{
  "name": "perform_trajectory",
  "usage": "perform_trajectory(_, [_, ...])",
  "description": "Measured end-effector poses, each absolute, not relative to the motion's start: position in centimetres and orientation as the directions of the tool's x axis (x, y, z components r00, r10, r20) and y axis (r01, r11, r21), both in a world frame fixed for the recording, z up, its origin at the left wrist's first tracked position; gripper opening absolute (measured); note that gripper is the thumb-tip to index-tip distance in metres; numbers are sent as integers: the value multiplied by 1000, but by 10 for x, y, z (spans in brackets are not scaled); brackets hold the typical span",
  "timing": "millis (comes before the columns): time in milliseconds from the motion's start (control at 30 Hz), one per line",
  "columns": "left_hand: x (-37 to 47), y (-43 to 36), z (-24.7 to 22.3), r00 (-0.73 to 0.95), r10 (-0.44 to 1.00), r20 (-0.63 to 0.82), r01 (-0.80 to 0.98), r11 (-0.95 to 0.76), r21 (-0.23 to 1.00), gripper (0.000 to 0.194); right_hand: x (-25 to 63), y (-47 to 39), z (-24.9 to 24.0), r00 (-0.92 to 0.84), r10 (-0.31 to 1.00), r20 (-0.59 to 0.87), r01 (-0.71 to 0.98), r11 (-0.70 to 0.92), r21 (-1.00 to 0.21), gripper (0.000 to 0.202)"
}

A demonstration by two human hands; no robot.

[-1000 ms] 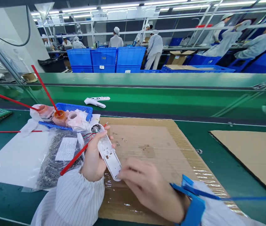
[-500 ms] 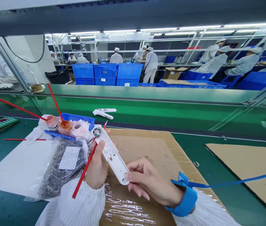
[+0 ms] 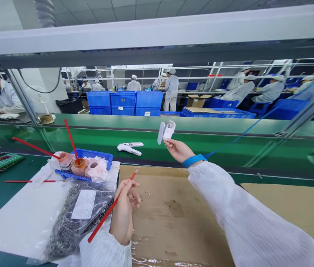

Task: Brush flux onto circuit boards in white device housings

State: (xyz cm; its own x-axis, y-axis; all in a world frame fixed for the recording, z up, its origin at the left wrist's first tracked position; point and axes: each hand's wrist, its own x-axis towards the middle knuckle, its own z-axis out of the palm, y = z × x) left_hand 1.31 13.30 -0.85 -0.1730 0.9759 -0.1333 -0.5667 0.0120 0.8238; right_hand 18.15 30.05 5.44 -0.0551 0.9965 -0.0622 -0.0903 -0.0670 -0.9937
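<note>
In the head view, my right hand (image 3: 179,150), with a blue wrist strap (image 3: 194,160), is stretched out over the green belt. Its thumb and fingers pinch the near end of a white plastic housing (image 3: 170,129) with a round metallic part at its far end. A slim white piece (image 3: 161,133) shows close beside the housing; I cannot tell whether they touch. My left hand (image 3: 124,202) is above the cardboard, fingers curled, with a thin red paintbrush (image 3: 109,210) lying slantwise through its grip, tip up to the right.
Left stand a blue tray (image 3: 108,157) with small jars (image 3: 79,167) and brushes, and a bag of small metal parts (image 3: 62,222). Cardboard (image 3: 173,230) covers the bench before me. Other white housings (image 3: 129,149) lie on the belt (image 3: 209,148). Co-workers sit beyond.
My right hand has carried the white housing forward and up, away from my left hand, to over the belt. The left hand has let go of the housing and keeps the paintbrush. My view has tilted up.
</note>
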Motion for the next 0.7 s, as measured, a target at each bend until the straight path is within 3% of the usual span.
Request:
perform_trajectory(100, [12, 130, -2, -212, 971, -109, -572, -33, 820, 17, 187, 326, 22, -15, 998, -53, 62, -52, -997, 16])
perform_trajectory(200, [12, 127, 6, -234, 969, -83, -566, -66, 822, 15, 179, 339, -7, -46, 998, -46, 248, -33, -968, 22])
perform_trajectory(400, [7, 129, 5, -332, 941, 63, -469, -223, 855, 11, 134, 354, -34, -48, 999, 18, 560, 42, -828, 26])
perform_trajectory(533, [-1, 135, 2, -362, 926, 108, -463, -279, 841, 10, 116, 348, -32, -26, 1000, 7, 616, 22, -788, 24])
perform_trajectory(700, [-1, 134, 3, -360, 919, 161, -466, -327, 822, 9, 117, 323, -17, 53, 996, 68, 517, 31, -856, 24])
